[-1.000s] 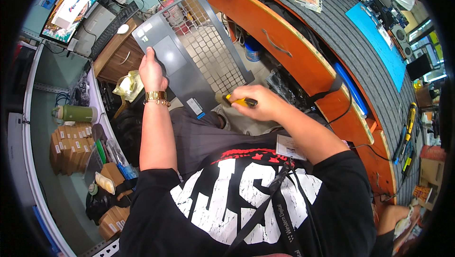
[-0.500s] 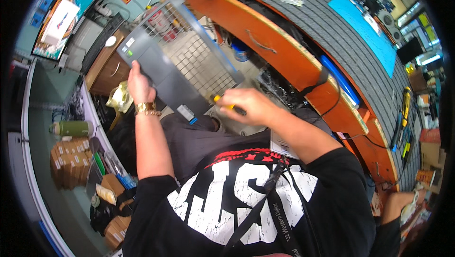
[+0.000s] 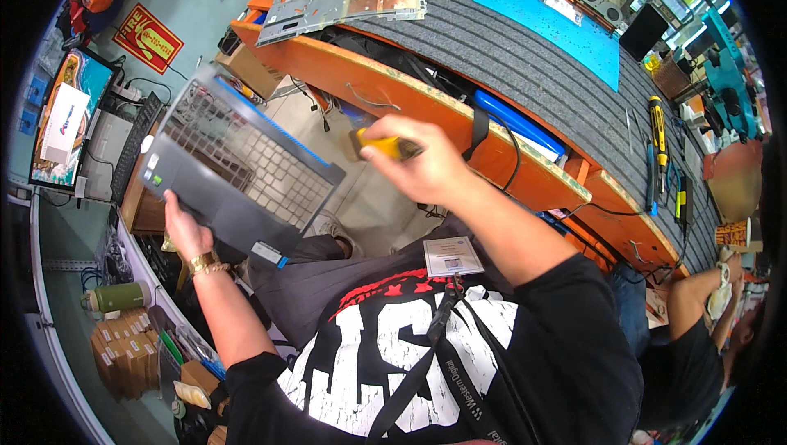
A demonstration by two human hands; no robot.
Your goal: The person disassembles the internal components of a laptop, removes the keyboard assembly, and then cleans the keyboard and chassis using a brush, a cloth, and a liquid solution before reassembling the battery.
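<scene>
My left hand [image 3: 188,232] is closed on the near left edge of a dark grey laptop palm-rest cover [image 3: 225,199], thumb on its upper face. The cover is tilted above my lap; its keyboard grid has no keys, so the floor shows through. Small stickers sit at its left corner, and a white label and a blue tab at its near corner. My right hand [image 3: 422,166] is closed round a short yellow-handled tool [image 3: 384,146], just right of the cover and apart from it. The tool's blurred tip looks brush-like, but I cannot make out its kind.
An orange workbench [image 3: 426,104] with a grey ribbed top carries a metal plate [image 3: 344,6], a blue mat [image 3: 557,27] and a yellow-black screwdriver [image 3: 657,129]. A monitor [image 3: 70,117] and shelf with cardboard boxes [image 3: 123,355] are left. Another person [image 3: 689,371] sits at right.
My view has turned to the right. The cover is now tilted more, showing its key grid more fully. My right hand has lifted off from the cover's near right side with the yellow tool.
</scene>
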